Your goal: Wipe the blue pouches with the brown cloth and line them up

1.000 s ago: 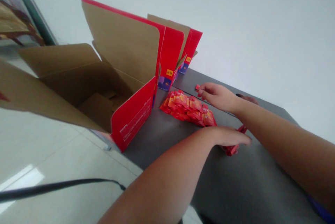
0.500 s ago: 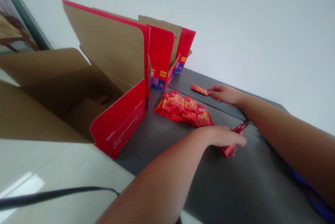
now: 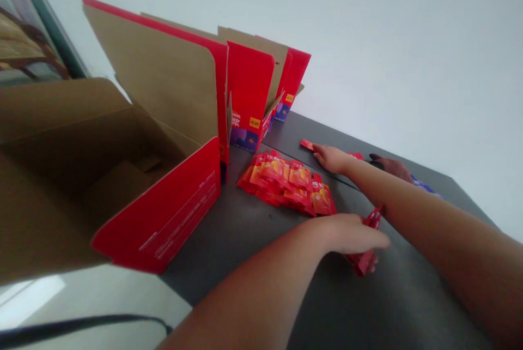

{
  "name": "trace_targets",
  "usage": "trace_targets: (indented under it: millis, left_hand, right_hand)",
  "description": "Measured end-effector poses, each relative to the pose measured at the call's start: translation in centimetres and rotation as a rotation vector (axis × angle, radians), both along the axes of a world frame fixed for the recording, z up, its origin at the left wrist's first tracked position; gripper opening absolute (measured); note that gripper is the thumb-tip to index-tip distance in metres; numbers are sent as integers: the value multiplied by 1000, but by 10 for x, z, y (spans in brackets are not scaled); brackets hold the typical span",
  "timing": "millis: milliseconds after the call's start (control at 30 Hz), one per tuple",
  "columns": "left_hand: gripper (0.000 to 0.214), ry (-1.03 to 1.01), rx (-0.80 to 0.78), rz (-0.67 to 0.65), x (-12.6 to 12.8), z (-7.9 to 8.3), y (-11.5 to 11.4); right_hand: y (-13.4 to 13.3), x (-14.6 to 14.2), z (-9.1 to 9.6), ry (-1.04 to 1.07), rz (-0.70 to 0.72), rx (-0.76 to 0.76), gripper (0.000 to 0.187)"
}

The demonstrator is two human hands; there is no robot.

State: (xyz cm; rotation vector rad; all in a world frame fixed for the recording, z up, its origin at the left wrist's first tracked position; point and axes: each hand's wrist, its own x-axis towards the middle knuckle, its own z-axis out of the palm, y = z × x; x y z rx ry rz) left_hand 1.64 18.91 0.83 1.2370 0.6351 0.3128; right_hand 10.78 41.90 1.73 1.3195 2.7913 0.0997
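Note:
My left hand [image 3: 353, 234] is wrapped around a small bunch of red pouches [image 3: 362, 264], held low over the grey table; their ends stick out on both sides of it. Farther back, my right hand [image 3: 332, 159] has its fingertips closed on the near end of a flat red pouch [image 3: 307, 144] lying on the table. Between my hands and the boxes lies an overlapping pile of red and orange pouches [image 3: 281, 178], with printed fronts facing up.
An open red cardboard box [image 3: 175, 216] with raised flaps stands at the left. Behind it are more open red boxes [image 3: 249, 94] in a row along the wall. Another person's hand [image 3: 392, 168] is on the table beyond my right forearm, near a red packet [image 3: 356, 156].
My right hand has shifted left and now covers more of the flat pouch. My left hand still holds its bunch, slightly lower in view. Another person's hand has appeared behind my right arm.

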Motion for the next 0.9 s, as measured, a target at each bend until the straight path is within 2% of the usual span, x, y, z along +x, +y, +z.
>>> trace_targets:
  millis: [133, 267, 367, 533, 667, 767, 900]
  left_hand:
    - [4, 10, -4, -1, -2, 2, -1]
    - [7, 3, -4, -7, -4, 7, -7]
    - [11, -25, -52, -56, -1, 8, -14]
    - [14, -56, -183, -282, 10, 8, -27]
    - [14, -43, -198, -328, 13, 9, -32]
    - [13, -28, -182, -328, 12, 11, -33]
    - [13, -27, -152, -317, 11, 10, -34]
  right_hand:
    - [1, -7, -1, -43, 17, 32, 37]
    - [-17, 4, 9, -25, 17, 49, 22]
    - [-42, 21, 18, 44, 32, 94, 21]
    - [-97, 50, 28, 162, 90, 259, 20]
    - [-132, 68, 31, 234, 233, 319, 16]
    - [-143, 76, 30, 353, 270, 309, 19]
    - [-144, 83, 25, 464, 299, 220, 22]
